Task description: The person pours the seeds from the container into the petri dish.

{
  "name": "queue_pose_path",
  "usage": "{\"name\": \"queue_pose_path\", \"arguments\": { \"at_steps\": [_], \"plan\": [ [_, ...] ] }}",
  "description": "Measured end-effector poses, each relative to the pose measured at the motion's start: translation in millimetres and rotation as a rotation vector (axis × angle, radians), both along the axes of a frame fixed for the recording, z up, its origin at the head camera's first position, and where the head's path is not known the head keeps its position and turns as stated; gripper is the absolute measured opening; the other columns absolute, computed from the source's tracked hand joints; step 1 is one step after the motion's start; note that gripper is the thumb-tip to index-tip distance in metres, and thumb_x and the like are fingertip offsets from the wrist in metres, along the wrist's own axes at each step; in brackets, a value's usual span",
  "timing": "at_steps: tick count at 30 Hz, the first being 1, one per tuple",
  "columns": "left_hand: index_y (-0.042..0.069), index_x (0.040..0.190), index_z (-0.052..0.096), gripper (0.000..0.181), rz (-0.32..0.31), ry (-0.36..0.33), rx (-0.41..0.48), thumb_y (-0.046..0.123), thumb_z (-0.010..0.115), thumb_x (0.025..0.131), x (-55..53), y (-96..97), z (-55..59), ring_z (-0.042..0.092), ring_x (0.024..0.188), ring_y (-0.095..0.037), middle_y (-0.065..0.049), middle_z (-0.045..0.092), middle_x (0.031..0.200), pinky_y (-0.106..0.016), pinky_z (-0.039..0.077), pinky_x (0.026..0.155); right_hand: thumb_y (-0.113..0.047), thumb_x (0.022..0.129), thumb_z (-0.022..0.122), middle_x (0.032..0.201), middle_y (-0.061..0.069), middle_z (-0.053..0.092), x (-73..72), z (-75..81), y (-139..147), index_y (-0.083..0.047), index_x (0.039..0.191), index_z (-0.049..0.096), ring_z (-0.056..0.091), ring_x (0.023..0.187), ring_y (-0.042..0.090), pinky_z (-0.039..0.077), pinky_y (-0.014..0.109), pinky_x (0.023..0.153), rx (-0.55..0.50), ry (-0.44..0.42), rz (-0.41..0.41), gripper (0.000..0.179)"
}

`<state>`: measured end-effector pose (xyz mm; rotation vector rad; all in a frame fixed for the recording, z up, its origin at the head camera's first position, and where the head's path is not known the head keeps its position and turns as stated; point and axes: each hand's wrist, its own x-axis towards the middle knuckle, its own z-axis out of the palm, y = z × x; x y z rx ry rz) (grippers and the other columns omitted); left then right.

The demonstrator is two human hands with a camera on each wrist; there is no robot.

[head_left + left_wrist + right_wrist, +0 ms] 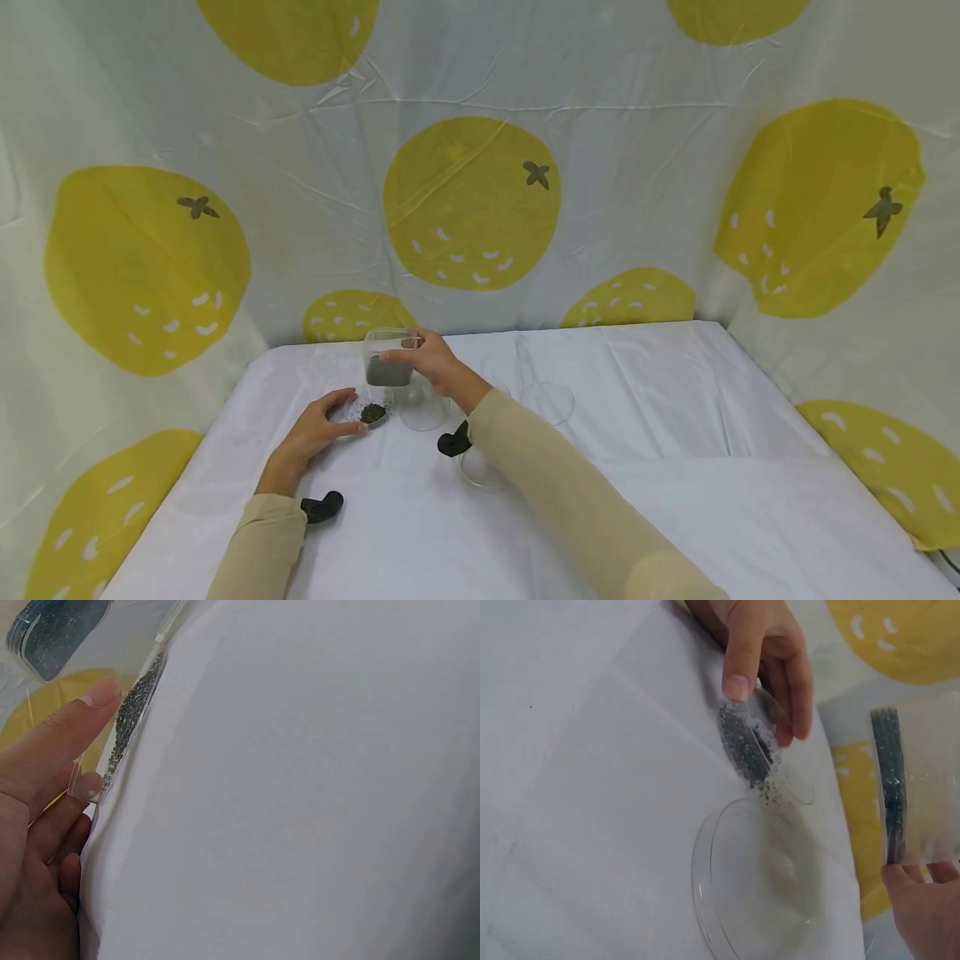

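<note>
The left hand (313, 427) holds a small clear dish (357, 409), and dark bits (372, 412) lie in it. Above and right of this hand, the right hand (437, 362) grips a clear box (381, 342) with dark grains (388, 373). Below the right hand, another round dish (424, 412) rests on the desk (645, 400).

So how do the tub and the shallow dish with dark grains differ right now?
The tub is deep; the dish is shallow. The right hand holds the tub raised; the left hand grips the dish low at the table. The tub's dark contents form a fairly even layer, the dish's a small heap. Both are clear.
</note>
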<state>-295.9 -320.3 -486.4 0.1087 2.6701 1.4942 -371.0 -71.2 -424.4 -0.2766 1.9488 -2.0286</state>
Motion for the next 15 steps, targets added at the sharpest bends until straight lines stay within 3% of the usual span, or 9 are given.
{"name": "queue_pose_path", "arguments": {
  "at_steps": [8, 15],
  "plan": [
    [0.000, 0.154, 0.044, 0.091, 0.000, 0.006, -0.009, 0.026, 0.092, 0.080, -1.3, -1.8, -3.3, 0.022, 0.152, -0.039, -0.022, 0.042, 0.157, -0.059, 0.014, 0.121, -0.023, 0.083, 0.090, 0.148, 0.011, 0.055, 5.5, 10.8, 7.6, -0.007, 0.158, 0.040, 0.046, 0.140, 0.030, 0.041, 0.044, 0.112, 0.021, 0.042, 0.014, 0.092],
    [0.000, 0.153, 0.045, 0.089, -0.004, 0.015, -0.003, 0.023, 0.092, 0.081, -0.2, -0.9, -0.4, 0.022, 0.152, -0.039, -0.022, 0.044, 0.156, -0.058, 0.014, 0.121, -0.021, 0.084, 0.089, 0.155, 0.017, 0.047, 0.6, 14.4, 16.3, -0.008, 0.160, 0.036, 0.043, 0.142, 0.032, 0.039, 0.048, 0.113, 0.036, 0.084, 0.047, 0.094]
  ]
}}
